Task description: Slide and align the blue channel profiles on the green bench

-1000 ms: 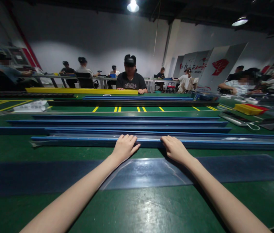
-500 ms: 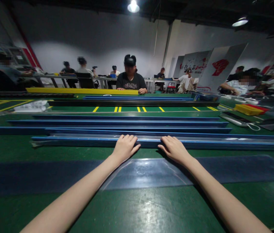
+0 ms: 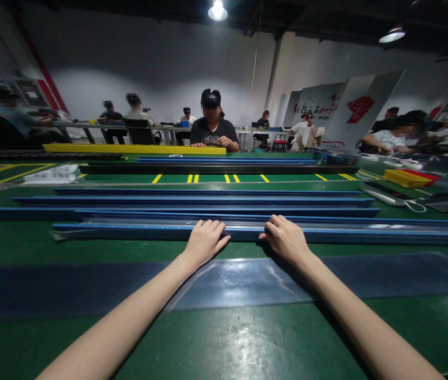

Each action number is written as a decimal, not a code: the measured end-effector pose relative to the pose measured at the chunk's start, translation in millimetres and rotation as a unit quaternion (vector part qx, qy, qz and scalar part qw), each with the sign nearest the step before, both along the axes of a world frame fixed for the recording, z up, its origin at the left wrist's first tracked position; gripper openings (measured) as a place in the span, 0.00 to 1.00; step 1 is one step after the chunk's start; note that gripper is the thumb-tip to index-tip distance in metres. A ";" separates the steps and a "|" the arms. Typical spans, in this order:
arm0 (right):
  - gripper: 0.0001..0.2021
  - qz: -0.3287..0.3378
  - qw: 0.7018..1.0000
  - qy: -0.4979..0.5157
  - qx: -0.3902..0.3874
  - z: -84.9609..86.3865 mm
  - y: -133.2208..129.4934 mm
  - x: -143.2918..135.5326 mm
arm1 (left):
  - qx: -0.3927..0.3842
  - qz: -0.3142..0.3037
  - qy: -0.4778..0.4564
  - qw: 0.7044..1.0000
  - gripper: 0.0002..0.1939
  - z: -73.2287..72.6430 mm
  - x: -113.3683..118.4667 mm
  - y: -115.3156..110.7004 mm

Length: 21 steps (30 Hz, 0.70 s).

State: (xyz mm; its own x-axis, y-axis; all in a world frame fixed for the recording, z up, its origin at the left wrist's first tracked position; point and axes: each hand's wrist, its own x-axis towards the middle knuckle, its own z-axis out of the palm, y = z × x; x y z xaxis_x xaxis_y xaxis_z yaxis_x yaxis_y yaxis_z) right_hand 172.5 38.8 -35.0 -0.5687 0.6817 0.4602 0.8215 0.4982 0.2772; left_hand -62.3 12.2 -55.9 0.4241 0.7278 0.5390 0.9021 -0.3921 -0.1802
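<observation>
A long blue plastic channel [image 3: 243, 235] lies crosswise on the green tabletop, its trough facing up and lined with something clear and shiny. My left hand [image 3: 207, 238] grips its near wall, fingers over the top edge and thumb along the outer face. A short way to the right, my right hand [image 3: 286, 238] is closed on the same wall with its fingers bent; its thumb is against the front. Closer to me, a flat strip of clear plastic sheet [image 3: 243, 282] stretches across the table beneath my forearms.
Several more blue channels [image 3: 192, 201] lie parallel behind this one. Beyond are a black bar [image 3: 216, 169] and a yellow channel [image 3: 129, 149], with a person [image 3: 213, 129] seated behind it. A phone-like device [image 3: 386, 194] and a yellow tray [image 3: 406, 178] are on the right.
My right hand has shifted slightly up and to the right, with its fingers more bent over the channel's wall. My left hand stays in place. The person opposite has raised one hand.
</observation>
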 end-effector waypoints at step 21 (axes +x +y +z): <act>0.14 -0.125 0.987 0.001 -0.102 23.8 -0.2 34.2 | 0.021 0.019 -0.009 1.000 0.17 1.4 0.2 -0.5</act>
